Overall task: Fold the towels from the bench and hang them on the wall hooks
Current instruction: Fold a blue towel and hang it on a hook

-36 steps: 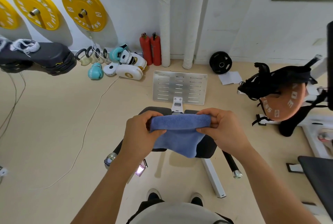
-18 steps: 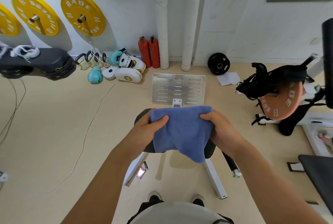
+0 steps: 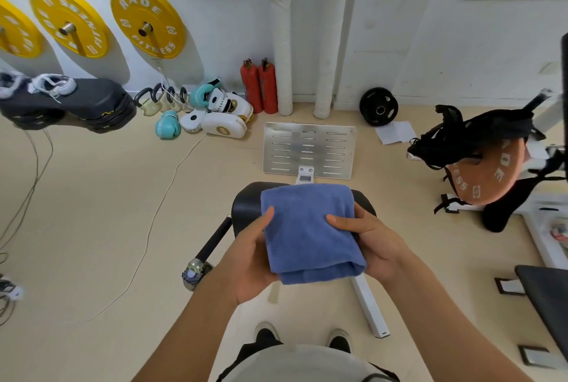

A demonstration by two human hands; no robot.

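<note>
A: Holding the folded blue terry-cloth towel (image 3: pixel 310 234) were both bare hands. The left hand (image 3: pixel 249 262) gripped its left edge, thumb laid over the top face, fingers hidden beneath. The right hand (image 3: pixel 368 243) gripped the right edge the same way, thumb pressed on the cloth.

B: Where was the towel?

A: In the air in front of the person's waist, over the black padded seat of the white-framed bench (image 3: pixel 246 206). Could not tell whether its far edge touched the pad. Several layers showed at the near edge, where the fold bulged.

B: Grip state?

A: Both hands closed on the towel, thumb above and fingers below, one at each side.

B: Surroundings?

A: Pale beige floor (image 3: pixel 107 212). Slotted silver metal footplate (image 3: pixel 309 149) just beyond the bench. Two red fire extinguishers (image 3: pixel 259 86) stood against the white wall beside two white wrapped pipes (image 3: pixel 282 43). Yellow round weight plates (image 3: pixel 147 20) hung on wall pegs at upper left. Teal and white boxing gloves and pads (image 3: pixel 215 114) lay on the floor below them. A small black weight plate (image 3: pixel 378 106) leaned at the wall, with white paper (image 3: pixel 395 132) near it. An orange-brown weight plate tangled in black straps (image 3: pixel 485 172) sat at right. A thin white cable (image 3: pixel 153 222) ran across the floor.
</note>
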